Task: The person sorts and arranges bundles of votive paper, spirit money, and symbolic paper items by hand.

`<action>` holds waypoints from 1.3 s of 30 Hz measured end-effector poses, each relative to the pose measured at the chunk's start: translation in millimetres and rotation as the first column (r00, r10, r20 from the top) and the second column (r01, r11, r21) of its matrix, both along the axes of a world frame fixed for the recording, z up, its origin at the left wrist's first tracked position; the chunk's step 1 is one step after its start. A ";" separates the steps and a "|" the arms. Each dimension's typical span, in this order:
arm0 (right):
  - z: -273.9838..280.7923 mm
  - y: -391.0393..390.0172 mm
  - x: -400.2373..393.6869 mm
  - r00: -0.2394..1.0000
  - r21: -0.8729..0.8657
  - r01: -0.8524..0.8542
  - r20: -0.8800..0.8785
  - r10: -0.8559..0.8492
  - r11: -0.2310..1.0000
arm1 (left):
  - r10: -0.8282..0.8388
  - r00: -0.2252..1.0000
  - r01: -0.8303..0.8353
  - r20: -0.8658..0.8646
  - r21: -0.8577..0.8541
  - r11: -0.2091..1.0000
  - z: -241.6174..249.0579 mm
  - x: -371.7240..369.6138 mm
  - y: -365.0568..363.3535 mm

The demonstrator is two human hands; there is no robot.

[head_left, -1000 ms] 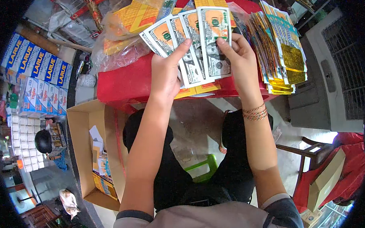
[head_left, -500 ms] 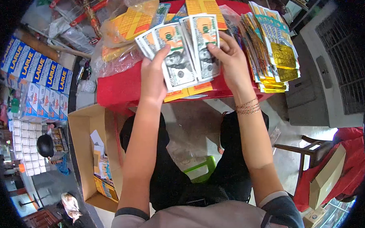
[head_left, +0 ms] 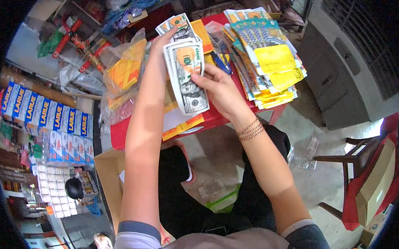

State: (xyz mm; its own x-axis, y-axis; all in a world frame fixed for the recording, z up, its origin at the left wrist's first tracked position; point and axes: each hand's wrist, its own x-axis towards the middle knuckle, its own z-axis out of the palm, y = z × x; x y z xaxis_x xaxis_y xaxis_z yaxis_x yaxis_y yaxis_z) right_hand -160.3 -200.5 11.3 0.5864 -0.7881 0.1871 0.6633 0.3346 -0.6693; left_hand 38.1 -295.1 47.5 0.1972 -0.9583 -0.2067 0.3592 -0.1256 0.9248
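My right hand (head_left: pixel 216 87) is closed on a stack of printed notes (head_left: pixel 185 80), its thumb on the front note. Farther forward, my left hand (head_left: pixel 160 44) pinches a second stack of notes (head_left: pixel 180 25), its thumb at the edge and its other fingers hidden. The near stack overlaps the lower part of the far one. Both are held above a red table (head_left: pixel 124 133). Yellow-orange paper packets (head_left: pixel 182 127) lie under and behind the notes. A tall pile of mixed paper bundles with gold sheets (head_left: pixel 276 65) stands at the table's right.
Clear plastic bags with orange packets (head_left: pixel 124 73) lie at the table's left. Below them stands an open cardboard box (head_left: pixel 107 174). LARUE cartons (head_left: pixel 44 112) are stacked at the far left. A large grey appliance (head_left: pixel 342 72) and a chair with red cloth (head_left: pixel 352 204) are on the right.
The two stacks, side by side before, now sit one farther forward than the other. My left hand has moved forward, my right hand left and back. The view has shifted.
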 end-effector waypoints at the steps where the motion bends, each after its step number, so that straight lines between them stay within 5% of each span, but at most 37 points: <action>1: 2.1 0.8 -2.6 1.000 -0.004 -0.022 0.007 0.022 1.000 | 0.008 0.993 -0.017 0.122 0.071 0.997 1.4 -4.8 -10.8; 3: 4.1 1.6 -9.3 0.998 -0.024 -0.057 -0.026 0.056 0.998 | 0.120 0.882 -0.076 0.456 -0.114 0.991 -12.7 -13.7 -7.1; 4: 4.3 1.3 -10.3 0.998 -0.027 -0.043 -0.041 0.042 0.999 | 0.065 0.857 -0.132 0.511 0.096 0.987 -13.0 -10.3 -20.3; 5: 4.2 0.8 -11.3 0.998 -0.029 -0.031 -0.053 0.029 0.999 | 0.060 0.856 -0.128 0.513 0.098 0.987 -21.8 -9.9 -17.7; 7: 2.2 -2.0 -12.5 0.998 -0.034 -0.013 -0.059 0.011 0.999 | 0.358 0.884 -0.285 0.302 -0.261 0.923 -16.8 -27.7 30.7; 9: -0.4 -3.6 -9.8 0.998 -0.035 -0.007 -0.069 0.005 0.999 | 0.012 0.999 -0.022 -0.038 -0.251 0.968 -9.9 -17.0 68.3; 13: -8.9 -1.9 4.7 0.975 -0.125 0.068 -0.204 -0.093 0.990 | -0.091 0.980 0.057 -0.179 -0.190 0.980 -0.6 -28.2 141.3; 15: -10.0 1.9 11.4 0.956 -0.135 0.077 -0.272 -0.112 0.988 | 0.046 0.977 -0.011 0.208 -0.168 0.986 -8.1 -26.5 156.6; 17: -17.2 4.6 21.6 0.946 -0.157 0.069 -0.304 -0.115 0.985 | 0.092 0.979 -0.049 0.183 -0.228 0.973 -12.8 -23.5 165.5; 20: -23.5 6.4 33.4 0.814 -0.413 0.164 -0.456 -0.360 0.896 | 0.176 0.960 -0.143 0.219 -0.158 0.977 -25.2 -13.4 170.6; 27: -23.2 -2.4 39.6 0.730 -0.468 0.045 -0.588 -0.349 0.883 | 0.151 0.946 -0.153 0.287 -0.016 0.988 -34.0 8.8 186.3; 33: -26.2 -23.6 50.6 0.606 -0.606 0.171 -0.557 -0.568 0.777 | 0.308 0.911 -0.268 0.274 -0.175 0.948 -38.9 18.6 164.6; 35: -29.5 -32.0 52.7 0.579 -0.665 0.190 -0.518 -0.630 0.722 | 0.402 0.721 -0.271 0.564 -0.304 0.913 -49.0 27.8 154.3; 37: -30.2 -35.5 53.9 0.606 -0.565 0.200 -0.571 -0.554 0.800 | 0.447 0.686 -0.336 0.574 -0.294 0.895 -52.3 23.9 150.9; 39: -30.1 -35.2 55.5 0.586 -0.570 0.186 -0.590 -0.556 0.800 | 0.552 0.472 -0.425 0.688 -0.371 0.826 -54.5 18.6 152.3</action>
